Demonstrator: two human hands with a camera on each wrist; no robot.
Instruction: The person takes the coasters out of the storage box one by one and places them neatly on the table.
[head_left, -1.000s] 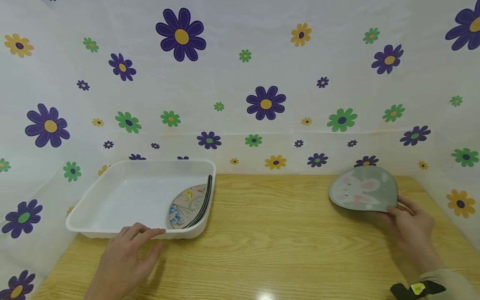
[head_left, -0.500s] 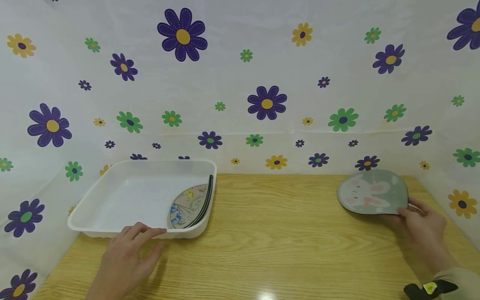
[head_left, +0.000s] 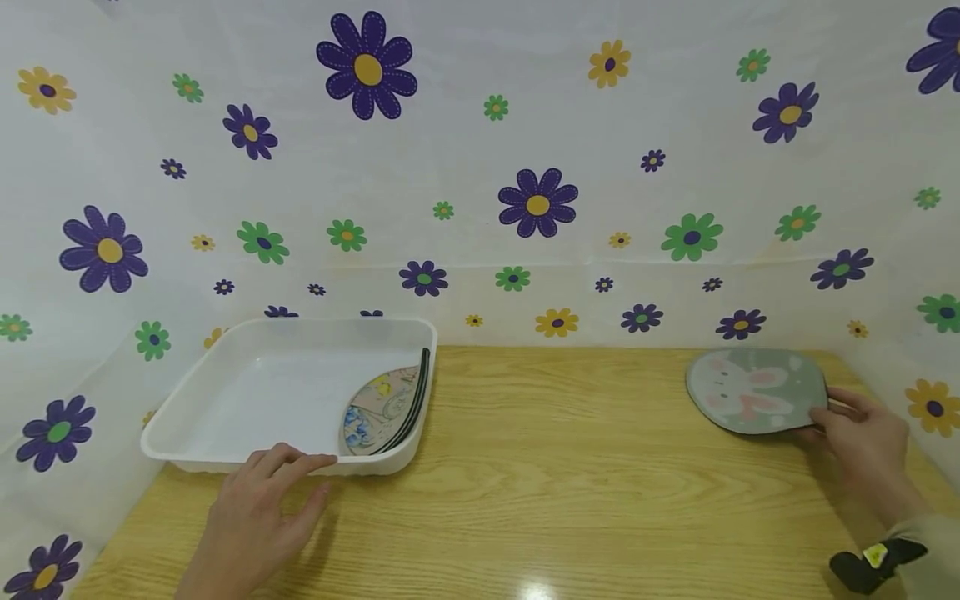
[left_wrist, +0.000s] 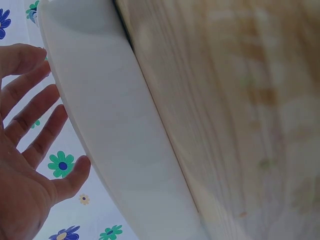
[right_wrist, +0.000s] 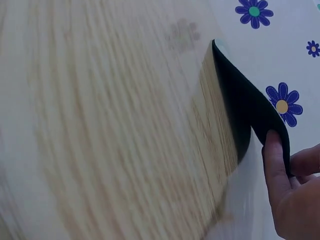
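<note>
My right hand (head_left: 862,437) pinches the right edge of a thin rounded mat (head_left: 753,390), thumb on top and fingers beneath. The mat is grey-green with a white and pink rabbit print; its dark underside (right_wrist: 240,100) shows in the right wrist view. The held edge is raised; whether the far edge touches the table I cannot tell. My left hand (head_left: 258,512) rests its fingertips on the front rim of a white tray (head_left: 225,462), fingers spread and fairly straight in the left wrist view. Several stacked patterned mats (head_left: 382,408) with dark edges lean against the tray's right wall.
The tray stands at the left of a wood-grain table (head_left: 555,467). A white flower-print cloth (head_left: 465,167) rises behind the table and along both sides. A black band (head_left: 873,562) is on the right wrist.
The mat and right hand have moved right and slightly down toward the table, and the mat looks a little flatter. My left hand stays at the tray rim. The head view has shifted slightly.
</note>
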